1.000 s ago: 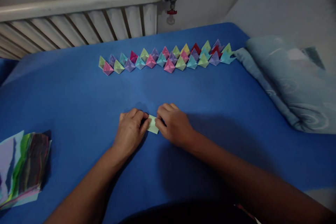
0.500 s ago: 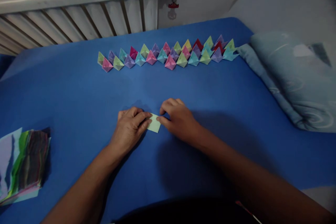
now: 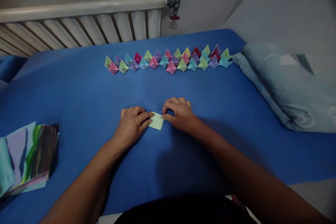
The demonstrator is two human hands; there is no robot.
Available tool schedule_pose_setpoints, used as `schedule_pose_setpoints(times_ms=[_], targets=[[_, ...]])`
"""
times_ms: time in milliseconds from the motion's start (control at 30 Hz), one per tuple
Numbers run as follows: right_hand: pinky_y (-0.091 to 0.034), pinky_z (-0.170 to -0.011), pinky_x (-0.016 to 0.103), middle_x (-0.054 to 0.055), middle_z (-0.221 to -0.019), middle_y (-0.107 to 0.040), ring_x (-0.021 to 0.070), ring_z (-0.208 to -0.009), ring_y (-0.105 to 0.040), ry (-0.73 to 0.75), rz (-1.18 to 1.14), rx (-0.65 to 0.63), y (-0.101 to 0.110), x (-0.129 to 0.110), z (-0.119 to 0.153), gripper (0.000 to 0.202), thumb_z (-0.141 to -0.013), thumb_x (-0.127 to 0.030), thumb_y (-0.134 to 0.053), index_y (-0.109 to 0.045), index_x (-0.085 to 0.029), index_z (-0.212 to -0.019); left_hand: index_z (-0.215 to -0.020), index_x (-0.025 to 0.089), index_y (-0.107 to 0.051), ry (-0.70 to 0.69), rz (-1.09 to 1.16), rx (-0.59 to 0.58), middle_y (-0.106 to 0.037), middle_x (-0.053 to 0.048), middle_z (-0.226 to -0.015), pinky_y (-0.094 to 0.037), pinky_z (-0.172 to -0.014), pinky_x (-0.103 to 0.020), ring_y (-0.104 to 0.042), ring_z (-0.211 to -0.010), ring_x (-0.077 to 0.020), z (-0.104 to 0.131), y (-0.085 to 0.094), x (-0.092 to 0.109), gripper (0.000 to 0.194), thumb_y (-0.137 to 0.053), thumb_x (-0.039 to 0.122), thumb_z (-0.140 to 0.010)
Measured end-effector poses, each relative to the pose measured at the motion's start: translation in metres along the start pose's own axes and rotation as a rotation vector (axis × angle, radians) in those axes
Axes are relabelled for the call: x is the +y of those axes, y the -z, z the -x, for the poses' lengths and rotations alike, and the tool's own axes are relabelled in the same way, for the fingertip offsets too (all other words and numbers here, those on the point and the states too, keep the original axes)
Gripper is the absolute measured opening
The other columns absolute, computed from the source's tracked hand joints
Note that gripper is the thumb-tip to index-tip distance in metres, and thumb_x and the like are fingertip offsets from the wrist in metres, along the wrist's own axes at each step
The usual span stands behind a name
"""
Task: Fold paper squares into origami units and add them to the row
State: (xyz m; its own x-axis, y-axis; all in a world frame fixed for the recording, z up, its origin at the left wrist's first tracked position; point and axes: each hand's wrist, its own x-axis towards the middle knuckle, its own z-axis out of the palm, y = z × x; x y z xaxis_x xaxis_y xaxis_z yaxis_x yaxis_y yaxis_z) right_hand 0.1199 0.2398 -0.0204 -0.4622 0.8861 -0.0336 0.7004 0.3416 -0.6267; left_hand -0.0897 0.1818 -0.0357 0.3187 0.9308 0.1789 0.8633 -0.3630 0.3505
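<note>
A small pale green square of folded paper (image 3: 156, 121) lies on the blue surface between my two hands. My left hand (image 3: 133, 122) pinches its left edge, thumb and forefinger closed over the paper. On the other side, my right hand (image 3: 180, 113) grips the paper's right corner between thumb and curled fingers. Beyond both hands stands a double row of folded paper boats (image 3: 171, 67) in pink, green, blue, purple, red and yellow.
To the left lies a stack of coloured paper sheets (image 3: 39, 154). A folded grey-blue blanket (image 3: 286, 87) rests at the right. Behind the blue surface (image 3: 105, 91) are a white radiator (image 3: 99, 29) and a pipe valve with a red handle (image 3: 174, 18).
The camera view has tilted up slightly, so a pipe above the radiator now shows. My right hand's fingertips have shifted a little at the paper's right corner; both hands stay at the paper.
</note>
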Motion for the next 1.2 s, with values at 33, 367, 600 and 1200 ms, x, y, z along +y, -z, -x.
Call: schedule_pose_setpoints(times_ms=[33,367,600,1200], targets=[[-0.029,-0.087,0.04,0.0,-0.099,-0.066,0.0213,-0.097,-0.051,0.001,-0.03,-0.013,0.003,0.002,-0.001,0.005,-0.078,-0.018,-0.063,-0.066,-0.023,-0.077,-0.112,0.029,-0.067,0.002,0.0,0.0,-0.061,-0.002,-0.093,-0.035,-0.084,-0.038,-0.055,-0.09,-0.018,0.0,0.0,0.0,0.022,-0.057,0.029,-0.092],[-0.03,-0.086,0.038,0.001,-0.092,-0.066,0.0204,-0.094,-0.051,0.068,-0.03,0.057,-0.012,-0.008,0.003,0.005,-0.08,-0.027,-0.064,-0.066,-0.023,-0.08,-0.111,0.03,-0.068,0.012,0.012,-0.001,-0.062,-0.002,-0.092,-0.035,-0.083,-0.038,-0.056,-0.091,-0.0191,-0.002,0.001,-0.001,0.023,-0.057,0.029,-0.091],[-0.029,-0.082,0.037,0.001,-0.097,-0.066,0.0206,-0.093,-0.05,0.073,0.029,0.078,-0.017,-0.006,0.002,0.004,-0.079,-0.026,-0.064,-0.066,-0.023,-0.078,-0.113,0.033,-0.067,-0.021,0.068,-0.028,-0.062,-0.002,-0.094,-0.036,-0.085,-0.039,-0.055,-0.092,-0.0186,0.0,0.002,-0.006,0.028,-0.058,0.023,-0.089],[-0.029,-0.081,0.035,0.001,-0.097,-0.067,0.0209,-0.093,-0.05,0.111,0.059,0.079,-0.017,-0.005,0.002,0.005,-0.08,-0.027,-0.064,-0.066,-0.023,-0.081,-0.108,0.026,-0.068,-0.058,0.162,-0.01,-0.067,-0.005,-0.116,-0.04,-0.094,-0.043,-0.057,-0.107,-0.0219,-0.016,-0.001,0.001,0.023,-0.054,0.022,-0.089]])
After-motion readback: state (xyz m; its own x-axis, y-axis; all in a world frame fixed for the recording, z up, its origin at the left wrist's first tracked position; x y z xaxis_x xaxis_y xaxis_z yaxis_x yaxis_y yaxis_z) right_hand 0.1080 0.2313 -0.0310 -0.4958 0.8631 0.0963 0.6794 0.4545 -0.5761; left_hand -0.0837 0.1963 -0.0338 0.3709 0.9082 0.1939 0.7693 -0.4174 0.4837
